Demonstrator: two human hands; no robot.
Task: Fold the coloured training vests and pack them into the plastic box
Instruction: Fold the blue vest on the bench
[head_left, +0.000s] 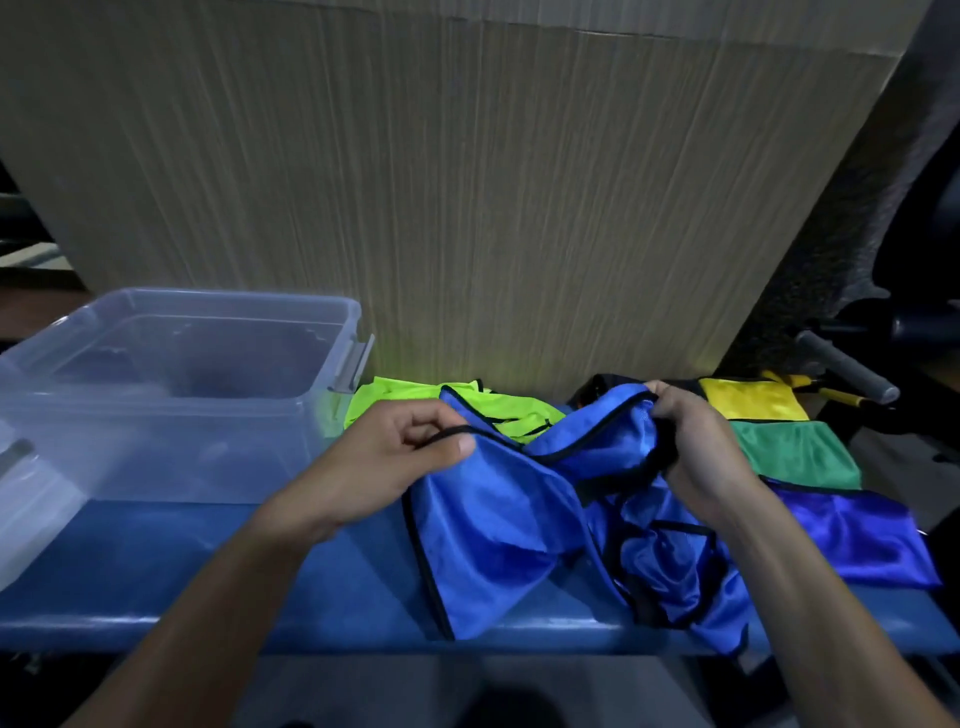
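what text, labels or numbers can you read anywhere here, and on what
None: no word, label, brand or number can be read in this view.
The blue vest held by the left hand and right hand shows only plain fabric with black trim.
The plastic box shows no sticker or print.
The cardboard behind the table is unprinted.

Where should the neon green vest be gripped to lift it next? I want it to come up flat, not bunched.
Probably by its black-trimmed top edge, fingers coming from above at the near side. The neon green vest lies crumpled flat on the blue table beside the clear plastic box; the blue vest covers its right part, so the left end is freer.
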